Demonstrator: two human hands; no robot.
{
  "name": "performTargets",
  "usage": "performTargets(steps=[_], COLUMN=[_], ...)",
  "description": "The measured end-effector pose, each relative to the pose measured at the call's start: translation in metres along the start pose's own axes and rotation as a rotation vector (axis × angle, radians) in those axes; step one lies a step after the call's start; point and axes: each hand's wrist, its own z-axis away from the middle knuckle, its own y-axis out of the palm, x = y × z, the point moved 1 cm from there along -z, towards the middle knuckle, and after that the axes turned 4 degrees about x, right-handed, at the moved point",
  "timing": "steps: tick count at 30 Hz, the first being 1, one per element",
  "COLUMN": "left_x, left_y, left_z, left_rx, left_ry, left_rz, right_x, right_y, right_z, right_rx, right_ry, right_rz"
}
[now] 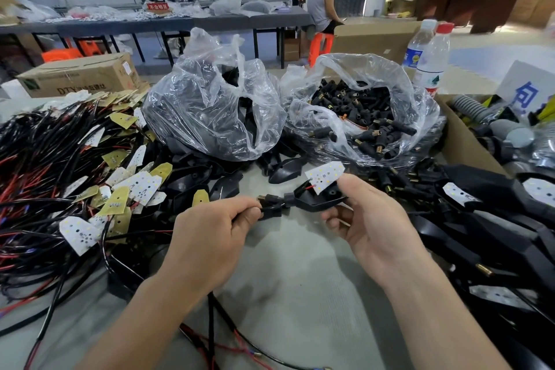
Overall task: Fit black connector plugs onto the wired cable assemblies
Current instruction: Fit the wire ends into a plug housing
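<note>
The left grip (216,237) has its fingers curled, pinching a black connector plug (271,207) whose brass end shows just past the fingertips. The right grip (372,219) is also pressed onto a part, thumb on top and fingers beneath, holding a black housing (321,200). The housing carries a white LED board (326,176) with a red wire at its edge. Plug and housing meet between the two grips, above the grey bench (294,279); whether the plug is fully seated cannot be told. A black cable (211,312) runs from under the left grip toward the person.

Left of the left grip lies a heap of wired cable assemblies (54,183), black and red leads with white and yellow boards. Beyond the left grip stands a clear plastic bag (210,111) of dark parts. Beyond the right grip a second bag (360,117) lies open, full of loose black plugs with brass ends. Right of the right grip is a pile of black housings (495,228), some with boards fitted. Farther out on that side a cardboard box (459,141) holds grey hoses, and two water bottles (429,60) stand behind it.
</note>
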Motion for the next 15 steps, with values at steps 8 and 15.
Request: performTargets(steps=[8, 15], left_x=[0.015, 0.02], left_y=[-0.004, -0.002], left_z=[-0.008, -0.012], left_rx=[0.167, 0.221], left_ry=[0.039, 0.031], left_rz=[0.066, 0.275], right_x=[0.0, 0.001], right_y=[-0.006, -0.005], right_z=[-0.002, 0.0], right_rx=[-0.079, 0.016], right_ry=[-0.039, -0.008], right_rz=[0.021, 0.08])
